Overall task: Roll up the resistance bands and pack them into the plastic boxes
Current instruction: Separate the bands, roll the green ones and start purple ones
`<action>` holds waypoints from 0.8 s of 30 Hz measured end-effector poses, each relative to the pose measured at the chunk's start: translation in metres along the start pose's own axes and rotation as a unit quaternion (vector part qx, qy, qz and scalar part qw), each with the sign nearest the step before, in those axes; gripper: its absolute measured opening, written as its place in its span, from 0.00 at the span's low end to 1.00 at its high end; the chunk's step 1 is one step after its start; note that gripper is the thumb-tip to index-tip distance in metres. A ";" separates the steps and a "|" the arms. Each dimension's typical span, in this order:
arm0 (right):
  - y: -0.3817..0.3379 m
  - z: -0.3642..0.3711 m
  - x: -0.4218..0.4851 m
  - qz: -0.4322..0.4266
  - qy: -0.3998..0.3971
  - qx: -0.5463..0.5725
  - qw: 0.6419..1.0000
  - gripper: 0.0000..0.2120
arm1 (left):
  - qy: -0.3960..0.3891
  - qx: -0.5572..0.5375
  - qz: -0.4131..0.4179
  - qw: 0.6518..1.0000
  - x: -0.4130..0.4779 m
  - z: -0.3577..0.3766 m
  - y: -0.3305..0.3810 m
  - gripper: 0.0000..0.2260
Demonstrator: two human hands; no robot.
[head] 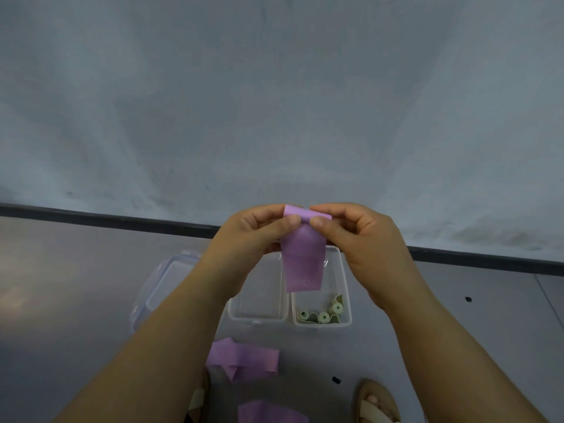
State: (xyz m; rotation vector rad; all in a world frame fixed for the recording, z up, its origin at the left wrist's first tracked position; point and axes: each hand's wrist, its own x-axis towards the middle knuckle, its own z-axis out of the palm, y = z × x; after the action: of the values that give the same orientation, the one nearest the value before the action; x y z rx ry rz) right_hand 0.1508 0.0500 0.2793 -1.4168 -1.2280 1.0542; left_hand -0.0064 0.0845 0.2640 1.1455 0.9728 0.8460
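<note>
Grey smooth floor met a pale scuffed wall along a dark baseboard. Both forearms were raised, hands together at centre frame.

Left hand and right hand: fingers curled, thumb and forefinger of each pinching the top edge of a purple band, thumbs nearly touching. Top edge was folded over into the start of a roll; the rest hung flat, thin and matte, above the boxes.

Two clear rectangular plastic boxes sat side by side, touching, on the floor below. Left box showed nothing inside. Right box held pale green bands, loosely coiled, ends up. A clear lid lay left of them.

Nearer, a loose purple band lay crumpled flat, another purple piece at the frame's bottom edge. A tan sandal was visible bottom right.
</note>
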 end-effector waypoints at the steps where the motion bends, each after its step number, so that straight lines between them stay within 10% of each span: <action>1: 0.000 -0.001 0.000 -0.005 -0.001 -0.001 1.000 0.08 | 0.005 0.014 0.005 1.000 0.000 0.000 0.001 0.16; 24: 0.001 -0.002 0.002 -0.004 -0.020 -0.006 1.000 0.06 | 0.037 0.044 0.051 0.997 0.001 -0.003 -0.001 0.10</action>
State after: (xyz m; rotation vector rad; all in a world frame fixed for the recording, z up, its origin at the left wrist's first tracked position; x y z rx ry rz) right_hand 0.1531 0.0514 0.2789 -1.4048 -1.2708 1.0759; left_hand -0.0091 0.0866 0.2621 1.2543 1.0270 0.9403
